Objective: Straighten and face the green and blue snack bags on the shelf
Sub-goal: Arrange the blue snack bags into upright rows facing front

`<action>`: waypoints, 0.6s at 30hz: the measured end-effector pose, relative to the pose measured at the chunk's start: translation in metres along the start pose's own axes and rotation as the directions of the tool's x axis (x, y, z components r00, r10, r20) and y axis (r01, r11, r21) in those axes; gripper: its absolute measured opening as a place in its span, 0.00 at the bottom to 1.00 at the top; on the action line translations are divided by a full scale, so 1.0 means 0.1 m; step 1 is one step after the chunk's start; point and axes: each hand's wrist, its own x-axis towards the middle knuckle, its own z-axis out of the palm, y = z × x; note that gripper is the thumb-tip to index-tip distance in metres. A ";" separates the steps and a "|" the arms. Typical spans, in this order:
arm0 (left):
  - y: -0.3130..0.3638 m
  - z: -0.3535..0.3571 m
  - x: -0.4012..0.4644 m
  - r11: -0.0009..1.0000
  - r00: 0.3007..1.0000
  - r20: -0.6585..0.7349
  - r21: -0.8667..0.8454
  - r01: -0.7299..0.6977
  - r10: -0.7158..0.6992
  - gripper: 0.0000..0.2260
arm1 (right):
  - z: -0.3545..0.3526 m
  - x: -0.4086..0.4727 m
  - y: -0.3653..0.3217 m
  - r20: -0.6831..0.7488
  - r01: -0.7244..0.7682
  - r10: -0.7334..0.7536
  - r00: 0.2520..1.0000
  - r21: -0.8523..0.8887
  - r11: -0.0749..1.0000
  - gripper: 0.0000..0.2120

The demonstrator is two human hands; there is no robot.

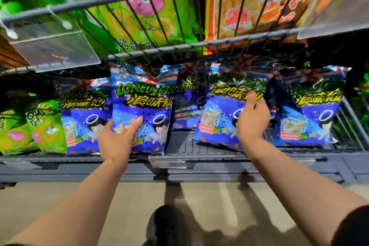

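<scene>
Several blue snack bags stand in a row on the lower shelf [199,168]. My left hand [116,139] holds the second blue bag from the left [143,102] at its lower left edge, with the thumb across the front and the fingers hidden behind it. My right hand [252,119] grips the upper right side of a tilted blue bag [217,114] that leans with its bottom forward. Another blue bag [311,118] stands at the right and one [83,114] at the left. Green snack bags [38,128] sit at the far left, partly in shadow.
A wire shelf [179,32] above holds large green [139,6] and orange bags [249,6] and overhangs the row. A clear price-tag holder [52,46] hangs at the upper left. A darker blue bag [183,110] sits back in the gap between my hands. Floor and my shoe lie below.
</scene>
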 end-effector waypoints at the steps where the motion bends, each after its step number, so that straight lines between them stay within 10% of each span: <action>1: 0.03 0.00 -0.01 1.000 1.000 0.006 -0.001 0.010 -0.010 0.48 | -0.10 0.11 0.03 -0.068 -0.037 0.034 0.997 -0.044 0.998 0.19; 8: 0.05 -0.03 0.02 0.999 0.999 0.015 0.013 0.030 -0.031 0.49 | -0.21 0.36 0.08 0.076 -0.146 0.158 0.985 -0.139 0.979 0.16; 15: 0.26 0.10 -0.02 0.999 0.996 0.093 0.028 -0.016 0.014 0.29 | -0.19 0.30 -0.12 0.055 0.138 -0.128 0.990 -0.232 0.963 0.20; 18: 0.26 0.22 0.10 0.994 0.987 0.142 0.066 -0.085 0.075 0.41 | -0.29 0.40 -0.05 0.187 0.138 -0.076 0.979 -0.347 0.928 0.26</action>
